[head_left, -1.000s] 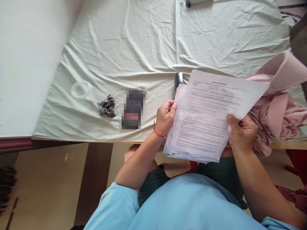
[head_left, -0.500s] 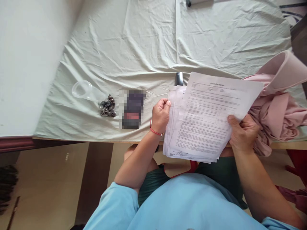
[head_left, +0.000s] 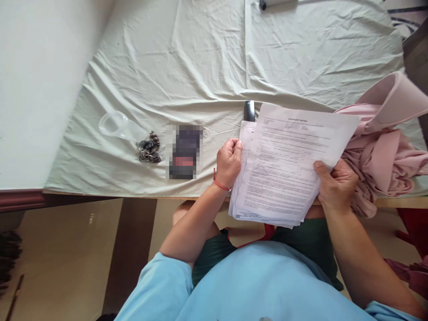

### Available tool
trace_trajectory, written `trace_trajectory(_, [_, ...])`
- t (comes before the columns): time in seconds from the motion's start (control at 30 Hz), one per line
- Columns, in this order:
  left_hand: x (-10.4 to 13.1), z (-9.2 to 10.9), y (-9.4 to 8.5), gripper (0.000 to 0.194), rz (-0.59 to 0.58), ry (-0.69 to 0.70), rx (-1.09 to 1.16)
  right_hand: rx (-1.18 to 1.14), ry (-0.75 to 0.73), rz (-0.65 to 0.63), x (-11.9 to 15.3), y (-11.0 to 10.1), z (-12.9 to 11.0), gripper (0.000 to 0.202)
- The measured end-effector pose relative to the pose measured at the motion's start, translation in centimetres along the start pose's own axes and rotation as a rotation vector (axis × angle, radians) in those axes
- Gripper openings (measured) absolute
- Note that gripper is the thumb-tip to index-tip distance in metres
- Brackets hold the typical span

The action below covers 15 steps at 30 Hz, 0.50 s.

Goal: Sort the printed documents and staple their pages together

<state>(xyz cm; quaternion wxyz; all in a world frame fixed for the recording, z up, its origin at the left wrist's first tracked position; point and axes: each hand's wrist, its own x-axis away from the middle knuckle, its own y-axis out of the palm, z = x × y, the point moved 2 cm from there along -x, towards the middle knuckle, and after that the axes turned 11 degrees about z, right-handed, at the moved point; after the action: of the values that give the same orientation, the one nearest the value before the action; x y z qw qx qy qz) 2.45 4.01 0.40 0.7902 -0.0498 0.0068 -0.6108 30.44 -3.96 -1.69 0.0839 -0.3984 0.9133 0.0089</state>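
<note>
A stack of printed paper sheets (head_left: 284, 165) hangs over the near edge of the table (head_left: 207, 67), fanned and slightly askew. My left hand (head_left: 229, 161), with a red thread at the wrist, grips the stack's left edge. My right hand (head_left: 336, 185) pinches the right side of the top sheet, thumb on the print. A small dark object (head_left: 249, 110) pokes out from behind the papers' upper left corner, mostly hidden by them.
A crumpled white cloth covers the table. On it, left of my hand, lie a blurred dark object (head_left: 185, 151), a heap of dark rings (head_left: 149, 149) and a clear plastic piece (head_left: 115, 125). Pink fabric (head_left: 384, 147) is bunched at the right. A grey tool (head_left: 277, 3) lies far back.
My left hand slid out along the stack's left edge and came back in; the sheets shifted slightly and sit closer together. My right hand has barely moved.
</note>
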Motion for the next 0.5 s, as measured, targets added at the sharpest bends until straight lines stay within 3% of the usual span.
trace_trajectory(0.5, [-0.57, -0.68, -0.45, 0.024, -0.009, 0.048, 0.003, 0.007, 0.003, 0.04, 0.06, 0.04, -0.3, 0.02])
